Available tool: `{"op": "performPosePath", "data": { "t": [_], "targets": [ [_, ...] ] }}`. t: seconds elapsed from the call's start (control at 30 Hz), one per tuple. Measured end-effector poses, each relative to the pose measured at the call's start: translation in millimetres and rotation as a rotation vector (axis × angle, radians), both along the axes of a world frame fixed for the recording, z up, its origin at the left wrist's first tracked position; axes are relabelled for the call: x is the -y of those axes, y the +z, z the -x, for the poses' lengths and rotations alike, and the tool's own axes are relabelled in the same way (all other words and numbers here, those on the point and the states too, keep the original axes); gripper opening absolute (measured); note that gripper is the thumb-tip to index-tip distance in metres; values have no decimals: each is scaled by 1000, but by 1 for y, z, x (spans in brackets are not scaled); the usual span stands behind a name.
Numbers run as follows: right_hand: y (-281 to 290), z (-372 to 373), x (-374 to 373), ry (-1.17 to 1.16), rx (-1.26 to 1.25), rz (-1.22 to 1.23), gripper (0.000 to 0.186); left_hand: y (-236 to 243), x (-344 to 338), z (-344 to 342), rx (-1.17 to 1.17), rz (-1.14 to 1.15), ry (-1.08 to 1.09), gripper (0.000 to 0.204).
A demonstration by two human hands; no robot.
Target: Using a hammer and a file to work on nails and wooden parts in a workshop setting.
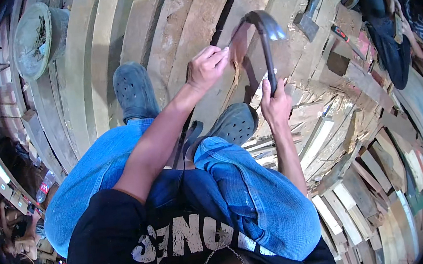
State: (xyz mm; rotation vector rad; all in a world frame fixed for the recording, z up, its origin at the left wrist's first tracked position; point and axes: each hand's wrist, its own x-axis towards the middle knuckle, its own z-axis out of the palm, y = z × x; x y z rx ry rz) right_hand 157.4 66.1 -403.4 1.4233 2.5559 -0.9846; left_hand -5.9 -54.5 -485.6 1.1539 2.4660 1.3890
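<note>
My right hand is wrapped round the dark handle of what looks like a claw hammer, held upright over the wooden planks. Its shiny face points right, and its long curved claw reaches left toward my left hand. The fingers of that left hand are closed in a pinch at the claw's tip; what lies between them, if anything, is too small to make out. Beneath the tool, a splintered strip of wood shows on a plank. My knees are bent, and both dark clogs rest on the planks.
A hatchet and a red-and-black-handled tool lie at the far right, near another person's dark-clothed leg. Wood offcuts pile up on the right. At the far left stand a pale bucket and, nearer, a plastic bottle.
</note>
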Motion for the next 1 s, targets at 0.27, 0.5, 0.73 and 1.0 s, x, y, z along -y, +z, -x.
{"op": "performPosePath", "data": {
  "t": [0.27, 0.5, 0.73, 1.0],
  "targets": [
    [1, -1, -2, 34, 29, 5, 28, -3, 0, 3, -35, -26, -24, 18],
    [3, 2, -1, 28, 26, 4, 30, -2, 0, 1, -18, -19, -35, 17],
    [6, 3, -1, 77, 90, -56, 30, -2, -1, 2, -8, -17, -19, 8],
    [6, 2, 2, 35, 99, -17, 29, -1, -1, 2, -22, -35, -23, 11]
  ]
}}
